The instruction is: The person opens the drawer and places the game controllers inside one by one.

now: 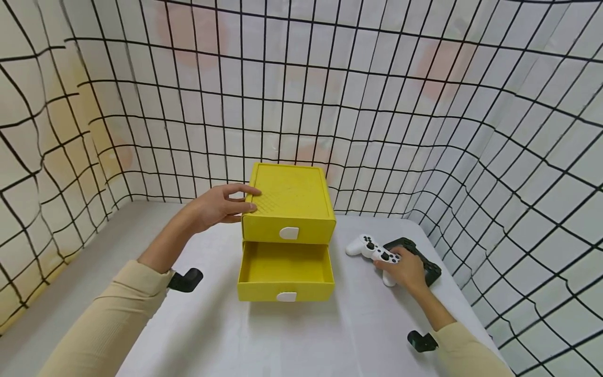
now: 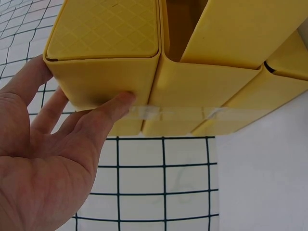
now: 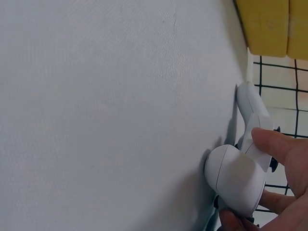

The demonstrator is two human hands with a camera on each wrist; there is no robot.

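A yellow drawer unit with white pull tabs stands on the table, its drawer below the top one pulled out and bare inside. In the head view my left hand rests at the unit's upper left edge, fingers extended onto its top. The left wrist view shows this hand with fingers spread against the yellow walls. At the right, my right hand grips a white game controller. In the right wrist view the controller is tilted between the thumb and fingers of that hand.
A black object, partly hidden behind the right hand, lies on the white tabletop. Black wire mesh walls the table at the back and both sides. Each sleeve has a black wrist mount at its cuff.
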